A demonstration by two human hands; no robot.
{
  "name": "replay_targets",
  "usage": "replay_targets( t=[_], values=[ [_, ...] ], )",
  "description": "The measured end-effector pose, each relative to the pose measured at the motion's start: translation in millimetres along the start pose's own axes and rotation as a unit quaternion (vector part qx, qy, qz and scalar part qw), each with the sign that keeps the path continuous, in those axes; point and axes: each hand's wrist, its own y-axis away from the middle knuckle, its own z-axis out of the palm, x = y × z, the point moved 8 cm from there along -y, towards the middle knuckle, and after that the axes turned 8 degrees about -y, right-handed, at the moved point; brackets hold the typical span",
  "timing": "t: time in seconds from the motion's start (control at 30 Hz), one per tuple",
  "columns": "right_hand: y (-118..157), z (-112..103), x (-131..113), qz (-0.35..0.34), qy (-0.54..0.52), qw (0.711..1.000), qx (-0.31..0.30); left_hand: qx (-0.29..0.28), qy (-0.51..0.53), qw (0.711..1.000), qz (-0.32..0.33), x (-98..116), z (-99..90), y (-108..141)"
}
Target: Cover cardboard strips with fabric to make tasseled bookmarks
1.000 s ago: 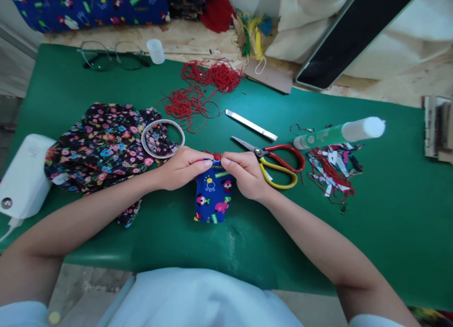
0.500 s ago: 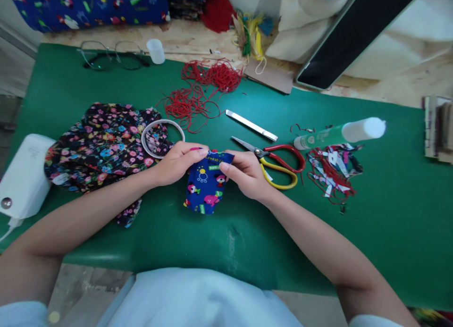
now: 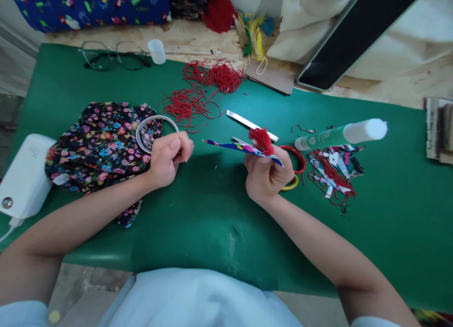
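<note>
My right hand (image 3: 267, 176) grips a small blue printed cloth piece (image 3: 240, 148), seen nearly edge-on and pointing left. A red tassel (image 3: 261, 140) stands up from the cloth beside my right fingers. My left hand (image 3: 171, 159) is closed, its fingers curled together next to the white ring (image 3: 139, 131); whatever it may hold is hidden. Under the ring lies black floral fabric (image 3: 102, 143). Scissors (image 3: 299, 159) with red and yellow handles lie partly hidden behind my right hand.
Red cords (image 3: 191, 100) and a metal strip (image 3: 237, 118) lie beyond my hands. On the right are a green glue tube (image 3: 332, 136) and scraps (image 3: 332, 171). A white power bank (image 3: 26, 176) is at left, glasses (image 3: 113, 58) at the back.
My left hand has let go of the blue cloth and moved left. My right hand has moved slightly right, turning the cloth edge-on, and the red tassel has come into view.
</note>
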Motion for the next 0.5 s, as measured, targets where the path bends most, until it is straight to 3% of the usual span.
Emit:
replay_targets(
  t=[0.03,0.1,0.17,0.23,0.3,0.4,0.5],
  values=[
    [1.4,-7.2,-5.9,-0.039,0.013,0.998,0.05,-0.017,-0.012,1.0,0.021,3.5,1.6,0.5],
    [4.6,-12.5,-19.0,-0.114,0.029,0.989,0.093,-0.106,-0.044,0.993,0.029,4.6,13.5,2.6],
    [5.4,-6.2,-31.4,-0.177,0.033,0.982,0.055,-0.212,-0.07,0.975,0.009,0.4,28.2,7.1],
    [5.5,0.2,-42.3,-0.226,0.041,0.973,0.009,-0.26,-0.07,0.963,-0.018,-4.1,34.8,9.4],
    [4.3,8.3,-48.9,-0.244,0.06,0.967,-0.046,-0.237,-0.037,0.969,-0.054,-9.6,32.6,6.8],
    [3.8,21.2,-53.8,-0.252,0.087,0.956,-0.123,-0.14,-0.002,0.985,-0.103,-22.2,20.0,1.5],
    [5.4,30.3,-55.1,-0.263,0.128,0.942,-0.163,-0.065,-0.005,0.994,-0.088,-28.0,8.7,-0.6]
  ],
)
